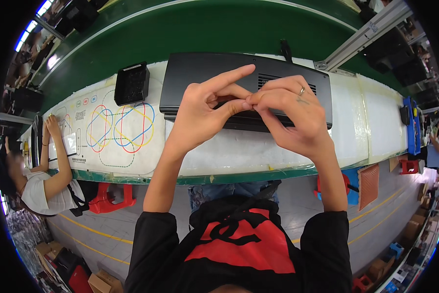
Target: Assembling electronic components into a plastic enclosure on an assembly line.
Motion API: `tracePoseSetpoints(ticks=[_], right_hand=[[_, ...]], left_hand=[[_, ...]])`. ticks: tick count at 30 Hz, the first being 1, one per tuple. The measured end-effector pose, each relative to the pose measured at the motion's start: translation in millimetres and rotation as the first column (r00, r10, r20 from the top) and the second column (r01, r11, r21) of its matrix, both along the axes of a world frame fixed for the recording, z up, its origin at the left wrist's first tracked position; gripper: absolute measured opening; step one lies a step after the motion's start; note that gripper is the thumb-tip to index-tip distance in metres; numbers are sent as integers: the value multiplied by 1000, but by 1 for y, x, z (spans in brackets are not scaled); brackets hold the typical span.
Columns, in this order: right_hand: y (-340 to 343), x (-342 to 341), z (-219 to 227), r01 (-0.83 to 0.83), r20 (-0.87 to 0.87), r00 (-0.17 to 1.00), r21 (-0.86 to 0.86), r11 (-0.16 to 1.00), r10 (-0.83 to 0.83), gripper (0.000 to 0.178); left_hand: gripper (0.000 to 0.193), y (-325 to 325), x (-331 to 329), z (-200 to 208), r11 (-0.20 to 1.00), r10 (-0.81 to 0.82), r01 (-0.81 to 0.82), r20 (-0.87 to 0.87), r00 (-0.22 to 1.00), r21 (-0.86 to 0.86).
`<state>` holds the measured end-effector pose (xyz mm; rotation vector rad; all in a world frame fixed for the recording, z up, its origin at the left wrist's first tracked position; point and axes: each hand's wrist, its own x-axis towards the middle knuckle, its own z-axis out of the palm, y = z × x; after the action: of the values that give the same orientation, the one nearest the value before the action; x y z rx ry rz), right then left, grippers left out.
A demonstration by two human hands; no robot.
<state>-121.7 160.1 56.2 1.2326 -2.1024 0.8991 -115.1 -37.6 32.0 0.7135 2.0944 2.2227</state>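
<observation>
Both my hands are raised above a large black rectangular housing [190, 71] with vent slots, which lies on the white-covered bench. The thumb and a finger of my left hand [202, 107] are pinched together, while its index finger points out away from me. My right hand [295, 110], with a ring on one finger, meets it fingertip to fingertip. Whatever sits between the two pinches is too small or too hidden to make out. To the left of the housing stands a small open black tray [133, 84].
A printed mat [117, 158] with coloured loops covers the bench at left, where a co-worker [48, 190] sits. Behind the bench runs a green conveyor belt [219, 27]. A metal post [366, 34] rises at the back right. A blue bin [413, 127] stands at the far right end.
</observation>
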Motion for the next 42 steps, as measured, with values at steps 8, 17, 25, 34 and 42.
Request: tracePoseSetpoints(ticks=[8, 17, 25, 34, 42], right_hand=[[-4, -7, -15, -5, -153, 988, -131, 991, -16, 32], [-2, -7, -13, -42, 149, 986, -234, 971, 79, 37], [4, -21, -5, -116, 188, 973, -116, 987, 136, 40], [3, -98, 11, -22, 429, 902, 163, 986, -51, 34], [-23, -110, 26, -27, 373, 907, 519, 855, -197, 30]], left_hand=[[43, 3, -7, -3, 995, -5, -3, 82, 997, 104], [39, 1, -11, -6, 982, -63, 37, 134, 989, 185], [36, -3, -14, -6, 980, -92, 67, 133, 987, 186], [29, -20, -25, -8, 582, 57, -587, -692, 720, -563], [32, -17, -25, -11, 505, 31, -605, -688, 725, -616]])
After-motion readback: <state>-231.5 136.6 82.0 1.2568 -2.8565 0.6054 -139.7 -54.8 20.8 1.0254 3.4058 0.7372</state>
